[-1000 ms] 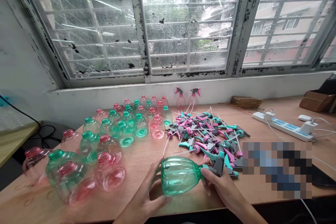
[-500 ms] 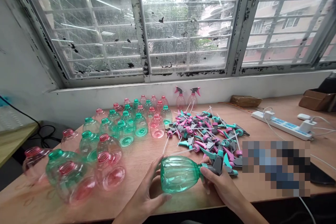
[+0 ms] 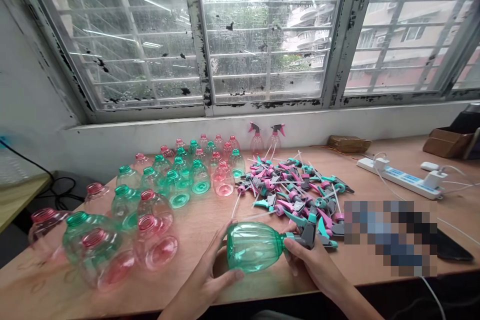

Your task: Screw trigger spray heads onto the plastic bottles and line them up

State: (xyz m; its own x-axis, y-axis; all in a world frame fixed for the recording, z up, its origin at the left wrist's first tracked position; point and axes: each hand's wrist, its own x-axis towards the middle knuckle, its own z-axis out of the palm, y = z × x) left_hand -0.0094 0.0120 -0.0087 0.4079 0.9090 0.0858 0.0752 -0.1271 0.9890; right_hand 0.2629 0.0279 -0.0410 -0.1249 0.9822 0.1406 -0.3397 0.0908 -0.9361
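By my count, fifteen red bottles and twelve green bottles, all topless, stand across the left part of the table, from its front left corner to its back edge. At the front edge's middle, the left hand is half open, cupped about the base of one more green bottle, the held bottle, lying sideways above the table; I cannot tell how firmly it grips. The right hand has thumb and fingers closed around the spray head at its neck. Behind lies one heap of spray heads, too tangled to count; two pink bottles with sprayers stand at the back edge. Rightward come one brown package, one power strip and, at the back right corner, one carton. The tabletop is wood-brown; beyond it, barred windows have peeling frames.
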